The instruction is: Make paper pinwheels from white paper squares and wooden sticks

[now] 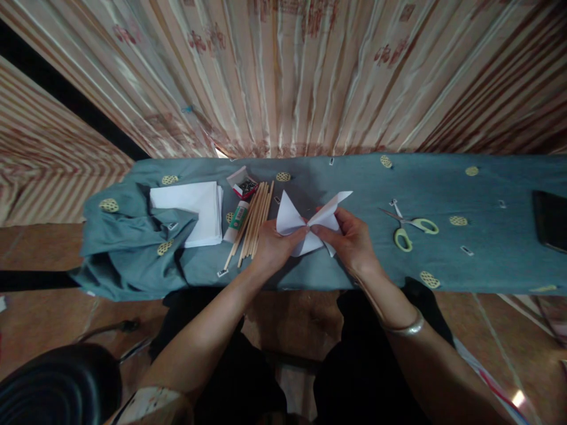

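Observation:
A white paper pinwheel (290, 213), its corners bent in toward the middle, is held between both hands just above the cloth. My left hand (277, 243) pinches it from the left, thumb near the centre. From the right, my right hand (352, 241) grips it with the thumb at the middle and fingers behind the paper. Left of the hands lie several thin wooden sticks (254, 221), a green and white glue stick (238, 218) and an open small box of pins (245, 186). Scissors (405, 224) with light green handles rest open to the right.
A stack of white paper sheets (206, 206) lies at the left, partly under a fold of the blue-grey cloth (487, 200). A dark flat object (549, 218) sits at the far right. Pleated curtains (283, 77) hang behind the table. A black round seat (62, 383) stands at lower left.

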Available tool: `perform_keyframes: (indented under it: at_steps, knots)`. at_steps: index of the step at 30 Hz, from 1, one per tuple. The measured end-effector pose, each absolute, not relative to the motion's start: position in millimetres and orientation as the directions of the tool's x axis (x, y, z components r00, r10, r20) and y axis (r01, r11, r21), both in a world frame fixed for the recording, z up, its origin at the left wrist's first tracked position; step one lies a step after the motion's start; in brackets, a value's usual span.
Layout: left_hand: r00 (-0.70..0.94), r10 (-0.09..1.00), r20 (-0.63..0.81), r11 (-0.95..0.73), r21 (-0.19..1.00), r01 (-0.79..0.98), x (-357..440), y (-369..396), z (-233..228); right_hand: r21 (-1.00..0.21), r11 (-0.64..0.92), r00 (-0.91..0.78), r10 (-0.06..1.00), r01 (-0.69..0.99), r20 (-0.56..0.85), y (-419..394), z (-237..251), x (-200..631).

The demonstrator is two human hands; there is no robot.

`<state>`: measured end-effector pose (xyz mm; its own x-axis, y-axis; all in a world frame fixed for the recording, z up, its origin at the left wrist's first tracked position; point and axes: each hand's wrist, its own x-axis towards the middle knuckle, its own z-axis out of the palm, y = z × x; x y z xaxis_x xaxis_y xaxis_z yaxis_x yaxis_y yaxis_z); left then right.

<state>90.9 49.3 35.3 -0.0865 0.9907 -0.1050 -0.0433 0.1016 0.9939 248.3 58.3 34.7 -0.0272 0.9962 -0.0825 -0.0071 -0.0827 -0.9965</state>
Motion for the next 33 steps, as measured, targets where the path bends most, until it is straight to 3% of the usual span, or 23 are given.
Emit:
perform_keyframes:
  at_steps: [33]
  knots:
    - [-0.051, 0.973, -0.223, 0.188, 0.905, -0.381, 91.9, 51.0, 38.7, -0.983, -0.169, -0.088, 0.983, -0.066, -0.163, 58.4, 42.1, 248.5]
